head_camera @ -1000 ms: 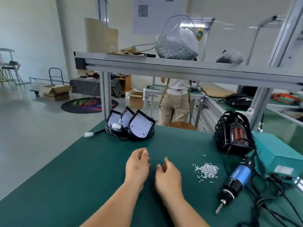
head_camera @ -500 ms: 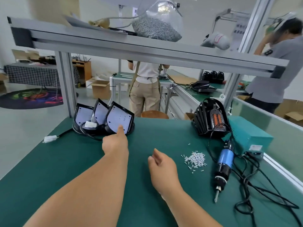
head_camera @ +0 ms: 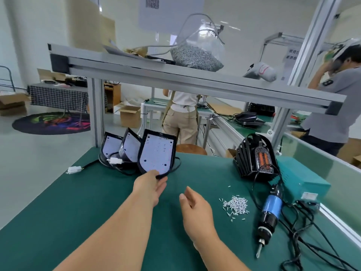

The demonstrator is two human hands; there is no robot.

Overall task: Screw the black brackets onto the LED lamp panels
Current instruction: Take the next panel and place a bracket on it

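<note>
Three LED lamp panels with white faces and black rims lean together at the back left of the green table, joined by black cables. My left hand point(head_camera: 151, 185) pinches the lower rim of the nearest LED panel point(head_camera: 156, 153), thumb on top. The other two panels point(head_camera: 121, 146) stand behind it. My right hand point(head_camera: 195, 209) hovers open over the mat, holding nothing. To its right lies a small pile of silver screws point(head_camera: 235, 205), and beyond that a blue electric screwdriver point(head_camera: 270, 210). A stack of black ribbed parts point(head_camera: 254, 159) stands at the back right.
An aluminium shelf point(head_camera: 175, 77) spans overhead and carries a clear bag of screws point(head_camera: 196, 55). A teal box point(head_camera: 300, 182) and tangled black cables point(head_camera: 312, 231) fill the right side. A white connector point(head_camera: 73, 170) lies at the left edge. Two people stand behind the bench.
My left hand has reached forward from the middle of the mat and taken hold of the nearest panel's lower rim. My right hand stayed roughly in place, open.
</note>
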